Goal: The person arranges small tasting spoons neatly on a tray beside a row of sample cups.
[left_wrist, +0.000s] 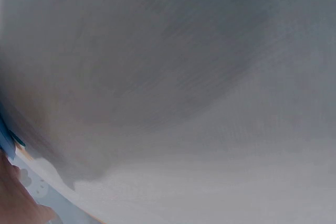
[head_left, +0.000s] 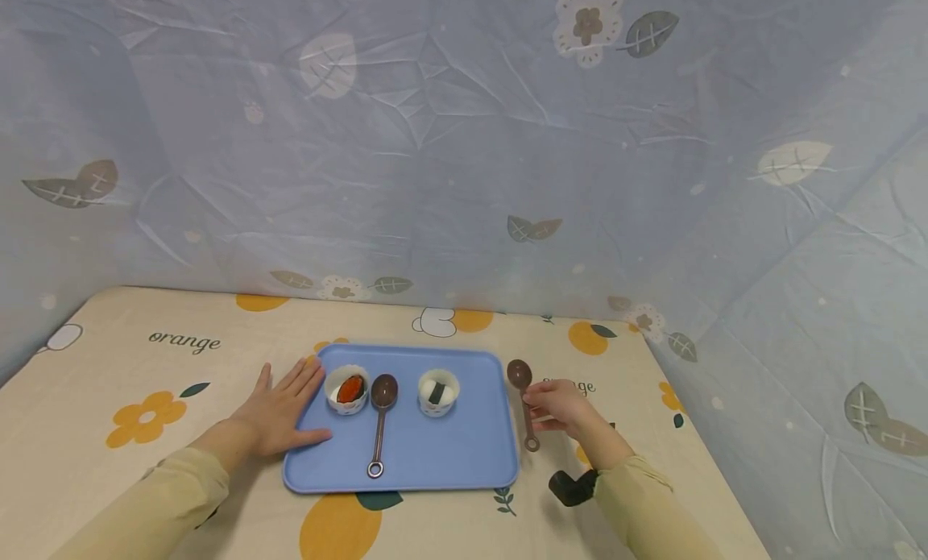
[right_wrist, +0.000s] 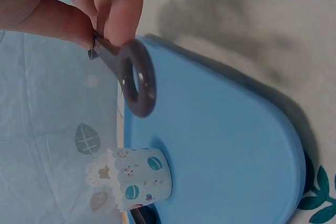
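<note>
A brown spoon [head_left: 528, 415] with a ring at its handle end is pinched by my right hand [head_left: 561, 407], just off the right edge of the blue tray [head_left: 478, 455]. In the right wrist view, thumb and fingers meet on its handle [right_wrist: 113, 59]. My left hand [head_left: 279, 411] lies spread at the tray's left edge, thumb over the rim. On the tray, a second brown spoon [head_left: 380, 431] lies between two paper cups. The left cup [head_left: 345, 409] has an orange-red piece in it; the right cup [head_left: 437, 407] has a white piece with a black band.
A patterned cloth [head_left: 254, 520] covers the table. Blue-grey printed sheets [head_left: 449, 181] rise behind it and at the right side. A black curved object [head_left: 571, 489] shows at my right sleeve.
</note>
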Available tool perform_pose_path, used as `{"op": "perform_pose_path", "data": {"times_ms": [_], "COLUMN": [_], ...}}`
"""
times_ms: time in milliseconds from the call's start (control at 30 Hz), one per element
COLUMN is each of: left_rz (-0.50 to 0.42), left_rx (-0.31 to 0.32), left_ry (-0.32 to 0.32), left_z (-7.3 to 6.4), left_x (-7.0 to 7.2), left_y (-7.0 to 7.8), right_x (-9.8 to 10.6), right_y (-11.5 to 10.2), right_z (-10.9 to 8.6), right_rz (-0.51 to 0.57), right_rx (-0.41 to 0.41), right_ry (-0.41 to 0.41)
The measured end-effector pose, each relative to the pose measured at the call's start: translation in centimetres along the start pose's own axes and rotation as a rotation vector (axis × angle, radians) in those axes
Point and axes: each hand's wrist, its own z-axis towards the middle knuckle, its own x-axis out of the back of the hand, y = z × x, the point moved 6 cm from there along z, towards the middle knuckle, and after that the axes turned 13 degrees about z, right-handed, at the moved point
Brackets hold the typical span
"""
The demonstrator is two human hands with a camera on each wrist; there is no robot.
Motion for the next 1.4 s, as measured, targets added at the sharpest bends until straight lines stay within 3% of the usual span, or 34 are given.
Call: {"op": "perform_pose_path", "data": {"times_ms": [233, 467, 767, 1400], "left_rz": [-0.008, 0.023, 0.031, 0.004], "left_rx": [0.010, -0.005, -0.002, 0.009], "left_ry": [-0.024, 0.007, 0.004, -0.010], "left_z": [-0.1, 0.0, -0.1, 0.0], "left_x": [-0.1, 0.2, 0.5, -0.1], "left_y": [-0.1, 0.0, 0.2, -0.1], "right_x": [-0.8, -1.6, -2.7, -4.8], "right_y": [-0.3, -0.5, -0.4, -0.2], "right_z": [0.0, -0.1, 0.0, -0.2], "right_rz": [-0.009, -0.007, 0.026, 0.041], "right_rx": [0.007, 0.008, 0.027, 0.040], "right_ry": [-0.003, -0.020, -0.062, -0.071]}}
